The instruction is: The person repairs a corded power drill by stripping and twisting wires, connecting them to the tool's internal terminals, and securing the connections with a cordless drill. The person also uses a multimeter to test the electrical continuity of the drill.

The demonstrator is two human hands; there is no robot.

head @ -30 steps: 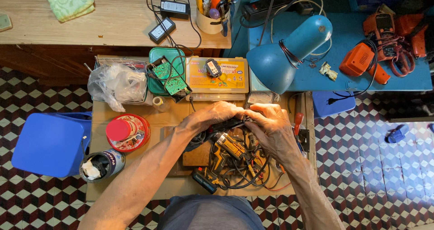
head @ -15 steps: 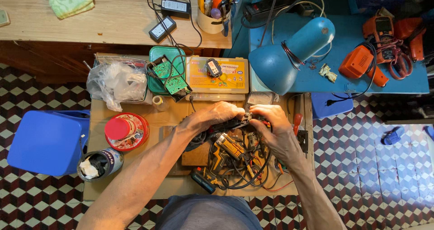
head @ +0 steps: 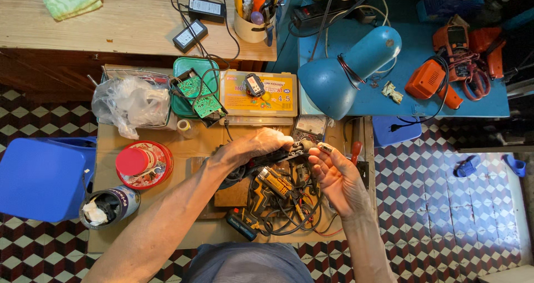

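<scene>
Bench: the low brown cardboard-covered bench [head: 111, 149] carries all the work things; the blue metal desk lamp [head: 347, 72] stands at its far right corner and is the landmark here.
Stool: a blue plastic stool [head: 41, 177] stands well to the left of the lamp, beside the bench.
Box: a flat yellow plastic parts box [head: 261, 97] lies just left of the lamp shade.
Tin: a round red-lidded tin [head: 144, 163] sits far to the left of the lamp and nearer to the person.
Left hand: the left hand [head: 258, 147], below the lamp shade, is closed around a dark handheld tool [head: 278, 156].
Right hand: the right hand [head: 334, 174], directly below the lamp, pinches a small pale part [head: 325, 148] between thumb and forefinger, just beside the tool tip.
Cables: a tangle of black cables [head: 289, 205] lies under both hands.
</scene>
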